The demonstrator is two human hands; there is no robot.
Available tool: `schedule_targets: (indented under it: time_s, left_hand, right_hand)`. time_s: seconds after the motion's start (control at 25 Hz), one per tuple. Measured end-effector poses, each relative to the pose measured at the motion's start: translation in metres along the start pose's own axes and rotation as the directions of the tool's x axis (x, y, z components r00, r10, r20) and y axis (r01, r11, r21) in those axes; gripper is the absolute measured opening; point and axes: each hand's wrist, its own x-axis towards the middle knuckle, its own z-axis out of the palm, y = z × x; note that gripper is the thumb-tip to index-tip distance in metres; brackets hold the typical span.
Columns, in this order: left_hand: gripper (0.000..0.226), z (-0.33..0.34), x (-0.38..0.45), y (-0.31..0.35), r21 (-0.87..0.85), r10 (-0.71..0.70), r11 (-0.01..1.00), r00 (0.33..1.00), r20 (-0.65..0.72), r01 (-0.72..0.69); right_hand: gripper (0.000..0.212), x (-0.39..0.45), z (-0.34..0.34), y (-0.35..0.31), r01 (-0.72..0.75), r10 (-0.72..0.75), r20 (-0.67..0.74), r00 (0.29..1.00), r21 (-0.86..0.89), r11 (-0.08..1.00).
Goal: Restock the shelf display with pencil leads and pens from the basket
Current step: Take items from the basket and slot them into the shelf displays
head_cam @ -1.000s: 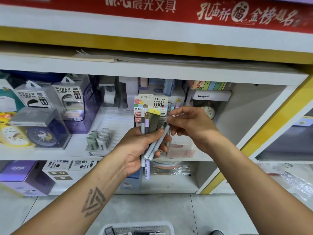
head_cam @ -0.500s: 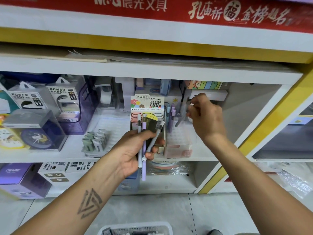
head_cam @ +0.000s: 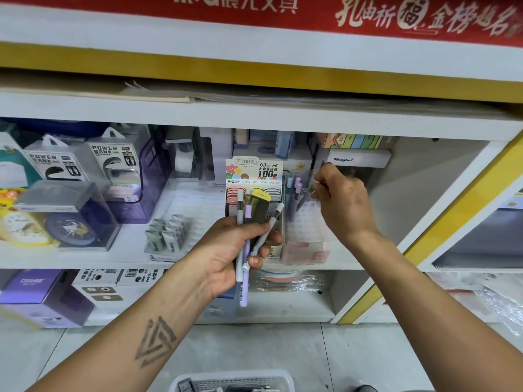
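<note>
Frame centre: left hand (head_cam: 226,250) gripping pens (head_cam: 245,244) fanned upward, right hand (head_cam: 343,205) up-right, pinching a pen (head_cam: 307,198) over clear holder (head_cam: 307,233).

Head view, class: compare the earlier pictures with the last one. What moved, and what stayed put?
The right hand took one pen from the bundle, carried it up and right, and now lowers it into the clear pen holder. The left hand still grips the remaining pens before the pencil lead display.
</note>
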Motion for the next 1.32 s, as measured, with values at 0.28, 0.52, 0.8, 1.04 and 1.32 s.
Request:
schedule_targets:
  time_s: [0.28,0.52,0.8,1.04,1.32]
  left_hand:
    - [0.027,-0.001,-0.001,-0.002,0.014,0.011,1.0,1.0,0.028,-0.011]
    - [0.029,-0.001,0.0,-0.002,-0.006,0.022,1.0,0.999,0.045,-0.022]
    - [0.02,0.01,0.0,-0.005,0.013,0.029,0.999,0.996,0.081,-0.03]
    - [0.028,0.012,0.002,-0.006,-0.011,-0.016,1.0,1.0,-0.023,0.016]
    - [0.031,0.01,0.0,-0.006,0.014,0.002,1.0,1.0,-0.024,-0.001]
  right_hand:
    - [0.041,0.003,0.008,0.002,0.003,0.013,0.138,0.99,-0.117,0.993]
    - [0.017,0.004,-0.002,-0.012,-0.306,0.272,0.188,0.944,0.187,0.933]
    - [0.012,-0.004,-0.025,-0.03,-0.668,0.271,0.621,0.736,0.597,0.444]
    - [0.01,0.01,-0.038,-0.005,-0.467,0.559,0.083,0.825,0.657,0.592]
    - [0.013,-0.001,-0.013,-0.002,-0.096,0.098,-0.018,0.995,0.075,0.993]
